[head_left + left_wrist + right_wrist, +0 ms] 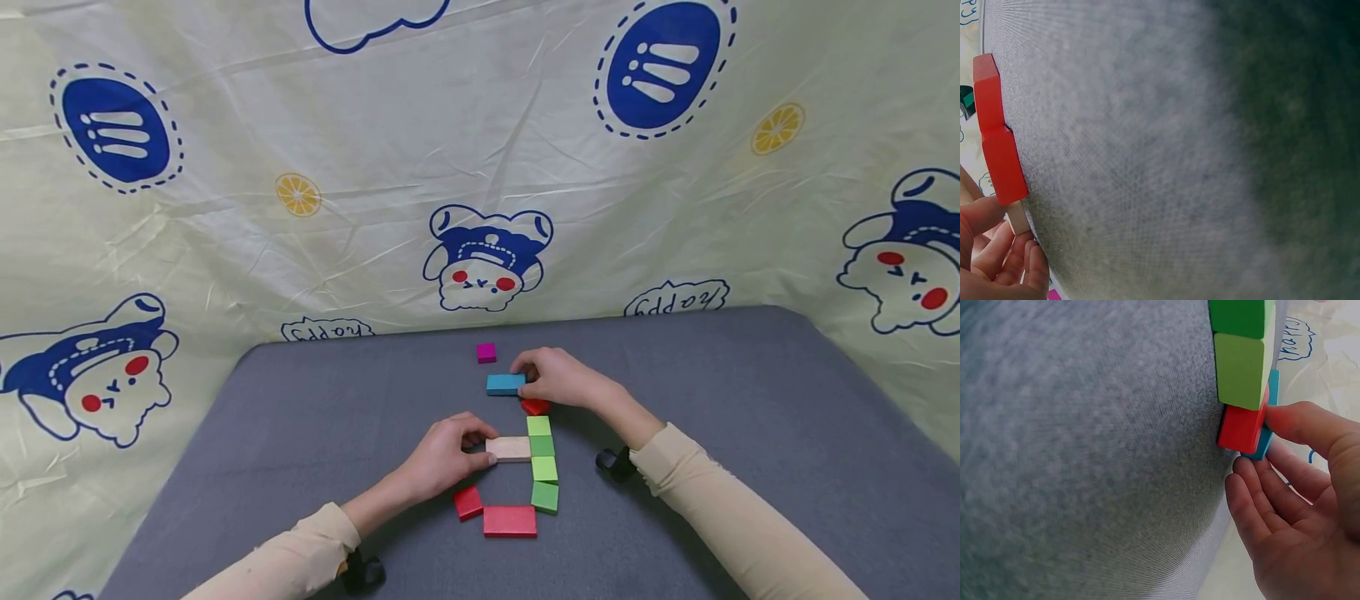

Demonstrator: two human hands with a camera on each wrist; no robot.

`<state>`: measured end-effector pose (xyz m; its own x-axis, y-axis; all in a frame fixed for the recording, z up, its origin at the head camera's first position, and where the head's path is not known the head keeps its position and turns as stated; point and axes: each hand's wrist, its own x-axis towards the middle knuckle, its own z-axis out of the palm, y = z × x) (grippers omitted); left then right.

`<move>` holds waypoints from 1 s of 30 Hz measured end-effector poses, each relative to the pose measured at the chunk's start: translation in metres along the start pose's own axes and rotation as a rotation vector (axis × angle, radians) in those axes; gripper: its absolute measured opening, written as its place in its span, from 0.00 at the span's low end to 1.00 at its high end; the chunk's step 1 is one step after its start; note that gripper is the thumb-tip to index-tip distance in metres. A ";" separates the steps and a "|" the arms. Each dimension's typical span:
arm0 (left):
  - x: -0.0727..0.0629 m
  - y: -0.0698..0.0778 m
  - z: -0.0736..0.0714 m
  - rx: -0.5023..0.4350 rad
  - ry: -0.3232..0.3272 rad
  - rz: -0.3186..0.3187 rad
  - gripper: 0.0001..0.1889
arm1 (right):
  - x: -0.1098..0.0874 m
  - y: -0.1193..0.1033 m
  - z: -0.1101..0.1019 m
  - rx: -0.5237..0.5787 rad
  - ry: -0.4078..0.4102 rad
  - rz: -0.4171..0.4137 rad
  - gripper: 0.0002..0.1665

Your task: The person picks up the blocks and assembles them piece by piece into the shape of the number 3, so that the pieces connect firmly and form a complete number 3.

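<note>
My left hand [448,450] pinches the left end of a plain wooden block [512,449] between thumb and fingers. The block's right end meets a column of light and dark green blocks [542,446]. Farther back, my right hand [561,377] grips the right end of a blue block [502,385], thumb on the near side. Just below that hand lies a red block [536,407], at the far end of the green column. In the right wrist view the blue block [1260,445] shows partly behind the red one [1242,427].
A small magenta block [487,353] lies behind the blue one. Near the front are a flat red rectangular block [510,522] and a tilted smaller red block [468,503], close to the left forearm. A printed curtain [375,267] hangs beyond the grey table [337,400].
</note>
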<state>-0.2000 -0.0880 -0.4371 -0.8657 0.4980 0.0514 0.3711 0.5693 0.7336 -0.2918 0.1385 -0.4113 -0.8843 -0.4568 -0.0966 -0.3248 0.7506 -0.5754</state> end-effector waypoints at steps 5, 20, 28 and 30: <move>0.000 0.000 0.000 0.002 0.000 -0.002 0.11 | 0.001 0.000 0.001 0.003 -0.007 0.008 0.17; 0.000 0.000 -0.001 -0.001 -0.004 -0.001 0.12 | 0.003 0.005 0.001 0.037 0.005 -0.020 0.12; 0.000 0.000 -0.001 -0.001 -0.004 -0.003 0.12 | 0.001 0.006 0.001 0.034 -0.001 -0.019 0.12; 0.000 0.000 0.000 -0.001 -0.005 -0.004 0.11 | 0.000 0.006 0.001 0.034 -0.002 -0.018 0.12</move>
<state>-0.1998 -0.0882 -0.4365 -0.8656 0.4987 0.0455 0.3675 0.5708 0.7342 -0.2935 0.1422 -0.4153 -0.8776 -0.4712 -0.0880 -0.3290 0.7256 -0.6044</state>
